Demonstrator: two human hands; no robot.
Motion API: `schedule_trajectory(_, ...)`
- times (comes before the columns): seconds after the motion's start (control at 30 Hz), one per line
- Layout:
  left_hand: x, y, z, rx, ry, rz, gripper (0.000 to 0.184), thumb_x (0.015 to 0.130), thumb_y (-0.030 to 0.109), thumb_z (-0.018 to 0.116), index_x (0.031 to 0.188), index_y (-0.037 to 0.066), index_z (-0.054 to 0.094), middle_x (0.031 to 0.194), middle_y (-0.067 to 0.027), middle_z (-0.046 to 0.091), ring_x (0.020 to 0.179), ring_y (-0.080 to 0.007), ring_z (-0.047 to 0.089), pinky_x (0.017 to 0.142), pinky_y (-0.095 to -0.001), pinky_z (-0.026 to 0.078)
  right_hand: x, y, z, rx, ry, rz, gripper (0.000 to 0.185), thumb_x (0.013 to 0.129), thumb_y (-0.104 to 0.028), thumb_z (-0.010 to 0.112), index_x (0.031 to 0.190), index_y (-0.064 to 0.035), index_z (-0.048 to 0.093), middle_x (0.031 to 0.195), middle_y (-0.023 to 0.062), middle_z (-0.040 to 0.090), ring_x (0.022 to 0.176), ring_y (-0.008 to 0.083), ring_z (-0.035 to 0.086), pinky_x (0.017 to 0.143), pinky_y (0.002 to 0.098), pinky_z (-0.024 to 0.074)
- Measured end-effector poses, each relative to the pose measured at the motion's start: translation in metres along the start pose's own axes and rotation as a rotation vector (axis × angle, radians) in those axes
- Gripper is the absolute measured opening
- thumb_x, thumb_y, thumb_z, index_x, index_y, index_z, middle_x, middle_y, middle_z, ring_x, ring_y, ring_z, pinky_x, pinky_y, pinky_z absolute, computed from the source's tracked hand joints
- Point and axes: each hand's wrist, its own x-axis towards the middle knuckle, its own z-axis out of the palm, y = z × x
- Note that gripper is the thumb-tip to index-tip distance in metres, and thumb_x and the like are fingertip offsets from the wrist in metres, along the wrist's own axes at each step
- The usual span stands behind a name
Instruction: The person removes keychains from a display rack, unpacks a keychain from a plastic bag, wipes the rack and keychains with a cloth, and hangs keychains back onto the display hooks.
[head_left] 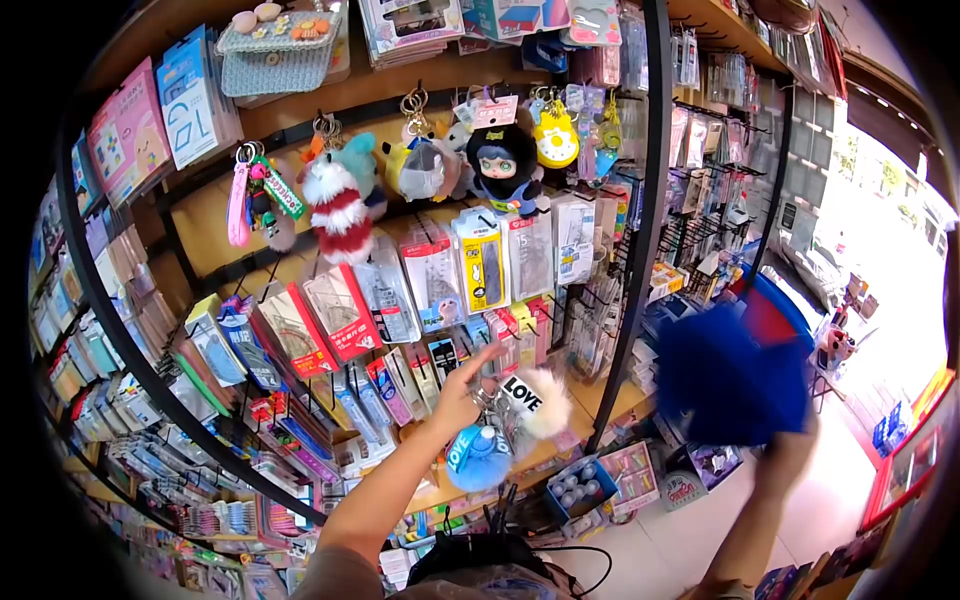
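Note:
My left hand is closed on the metal rings of pom-pom keychains, its index finger stretched toward the shelf. One keychain has a cream pom-pom with a white "LOVE" strap; another has a light blue pom-pom with a blue strap. They hang in front of the rack of packaged stationery. Off to the right, my right hand grips a dark blue cloth, blurred by motion. Its fingers are partly hidden behind the cloth.
Plush keychains, including a black doll and a red-and-white fluffy one, hang from hooks above. Black posts frame the shelves. Below stands a blue box of pale balls. Pale floor tiles lead toward a bright doorway.

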Motion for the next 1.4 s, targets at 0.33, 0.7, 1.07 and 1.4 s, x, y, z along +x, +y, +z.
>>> schedule_trajectory(0.33,-0.008,0.049,-0.019,0.647,-0.005,0.3,0.098,0.061,0.03,0.075,0.137,0.003,0.02,0.131,-0.0162,0.04,0.121,-0.033,0.034,0.099,-0.04,0.03,-0.009,0.02,0.093,-0.562,-0.837,-0.37,0.028,0.065,-0.002,0.05,0.09,-0.0102,0.06,0.099,0.01,0.057,0.091,0.025,0.056,0.076,0.0349,0.0463)
schedule_trajectory(0.7,-0.04,0.052,-0.01,0.873,0.311,0.846,0.079,0.071,0.049,0.065,0.125,0.0,0.035,0.112,-0.0155,0.045,0.105,-0.0297,0.04,0.094,-0.0492,0.031,0.057,-0.059,0.023,0.654,0.592,-0.343,0.035,0.077,-0.006,0.05,0.109,0.0086,0.05,0.097,0.0184,0.059,0.092,0.0269,0.057,0.086,0.0384,0.0451)
schedule_trajectory(1.07,-0.03,0.071,0.021,0.382,0.63,1.256,0.054,0.071,0.06,0.058,0.092,0.012,0.047,0.096,-0.0064,0.045,0.103,-0.0254,0.04,0.089,-0.0502,0.03,0.013,0.092,0.066,-0.893,-1.154,-0.315,0.033,0.06,0.01,0.05,0.087,-0.0018,0.064,0.086,0.014,0.057,0.088,0.0253,0.056,0.08,0.0327,0.0448)
schedule_trajectory(1.4,-0.026,0.088,0.037,0.457,0.775,1.165,0.033,0.072,0.048,0.056,0.081,0.018,0.047,0.079,0.0021,0.045,0.086,-0.0179,0.041,0.078,-0.0419,0.031,-0.02,0.026,0.056,-0.014,0.203,-0.605,0.021,0.074,-0.004,0.054,0.094,0.0022,0.056,0.092,0.0136,0.058,0.085,0.0246,0.057,0.072,0.0336,0.0466)
